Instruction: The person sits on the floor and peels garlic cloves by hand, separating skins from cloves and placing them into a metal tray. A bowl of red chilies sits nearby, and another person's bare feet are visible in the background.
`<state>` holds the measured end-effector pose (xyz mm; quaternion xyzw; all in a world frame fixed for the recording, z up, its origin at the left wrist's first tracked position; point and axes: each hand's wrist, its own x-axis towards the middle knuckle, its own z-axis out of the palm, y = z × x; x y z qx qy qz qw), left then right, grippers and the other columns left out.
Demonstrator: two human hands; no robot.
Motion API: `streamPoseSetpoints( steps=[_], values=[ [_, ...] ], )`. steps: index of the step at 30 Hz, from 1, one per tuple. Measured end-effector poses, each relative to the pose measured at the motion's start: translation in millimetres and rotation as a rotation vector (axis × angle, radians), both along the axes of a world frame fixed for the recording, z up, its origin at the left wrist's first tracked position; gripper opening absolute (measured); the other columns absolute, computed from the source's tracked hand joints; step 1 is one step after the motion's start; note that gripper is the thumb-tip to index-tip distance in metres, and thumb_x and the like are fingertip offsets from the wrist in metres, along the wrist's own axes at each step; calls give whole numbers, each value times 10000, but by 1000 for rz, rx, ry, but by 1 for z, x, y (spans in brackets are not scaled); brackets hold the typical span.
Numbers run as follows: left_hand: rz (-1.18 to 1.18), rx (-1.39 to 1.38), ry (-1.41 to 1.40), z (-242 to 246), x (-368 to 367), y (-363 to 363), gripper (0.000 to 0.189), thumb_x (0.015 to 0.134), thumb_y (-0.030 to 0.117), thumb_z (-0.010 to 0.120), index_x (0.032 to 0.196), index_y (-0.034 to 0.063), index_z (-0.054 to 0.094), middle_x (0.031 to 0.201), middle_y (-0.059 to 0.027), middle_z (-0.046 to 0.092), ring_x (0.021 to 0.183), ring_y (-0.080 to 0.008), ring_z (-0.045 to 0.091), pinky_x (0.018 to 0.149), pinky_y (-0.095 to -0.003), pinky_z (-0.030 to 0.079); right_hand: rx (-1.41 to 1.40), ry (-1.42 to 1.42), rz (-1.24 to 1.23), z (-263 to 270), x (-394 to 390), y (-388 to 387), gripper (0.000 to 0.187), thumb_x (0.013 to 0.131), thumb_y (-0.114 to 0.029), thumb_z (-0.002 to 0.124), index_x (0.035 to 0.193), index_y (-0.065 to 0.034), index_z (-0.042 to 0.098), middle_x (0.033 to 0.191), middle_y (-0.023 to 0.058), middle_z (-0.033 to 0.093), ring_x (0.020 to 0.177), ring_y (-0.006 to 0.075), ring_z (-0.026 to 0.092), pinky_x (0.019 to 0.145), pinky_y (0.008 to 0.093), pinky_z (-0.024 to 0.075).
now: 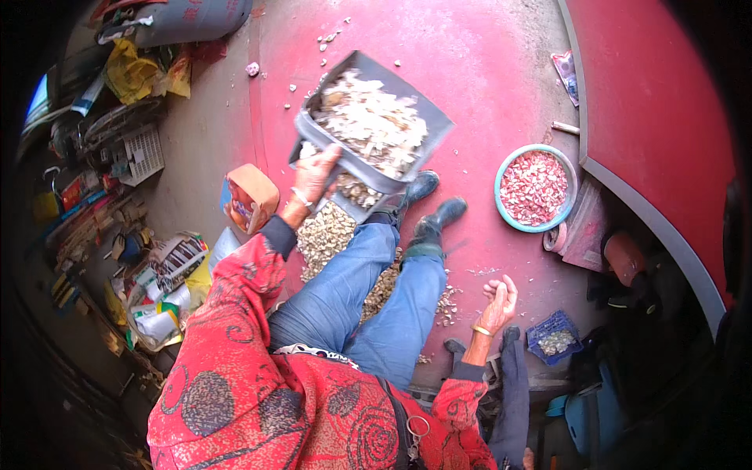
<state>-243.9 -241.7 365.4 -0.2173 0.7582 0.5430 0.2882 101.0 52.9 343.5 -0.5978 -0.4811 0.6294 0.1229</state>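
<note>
My left hand [314, 173] grips a grey plastic dustpan [432, 120] at its handle end, above the floor in front of my legs. Pale, papery husks [373, 114] fill the pan. Below and beside it lies a heap of small tan pieces [323, 235], partly hidden by my jeans and the pan; what they are I cannot tell for sure. Out to the right, my right hand [498, 304] is empty, its fingers apart and slightly curled. A turquoise-rimmed basin [499, 202] farther right holds many pink and white pieces [534, 188], which look like garlic cloves.
An orange-tan container [252, 191] stands left of the heap. Bags and clutter [158, 294] line the left side, below a grey cylinder [182, 23]. At right are a red panel [652, 100] and a blue basket [555, 338]. Another person's dark-trousered leg [511, 393] is near my right arm.
</note>
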Motion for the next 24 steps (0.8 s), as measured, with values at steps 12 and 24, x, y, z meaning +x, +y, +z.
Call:
streamPoseSetpoints(
  steps=[12, 24],
  values=[
    [630, -189, 42, 94, 75, -165, 561, 904, 620, 622, 764, 79, 572, 503, -68, 537, 347, -160, 471, 314, -291, 361, -195, -24, 181, -46, 9, 22, 264, 987, -109, 570, 1227, -1, 589, 879, 86, 680, 697, 146, 659, 580, 242, 551],
    [843, -154, -49, 85, 120, -237, 653, 916, 677, 546, 674, 71, 548, 470, -40, 488, 333, -151, 458, 309, -276, 342, -214, -262, 333, -40, -42, 32, 247, 981, -111, 567, 1213, -31, 600, 872, 70, 674, 687, 147, 662, 573, 245, 562]
  ],
)
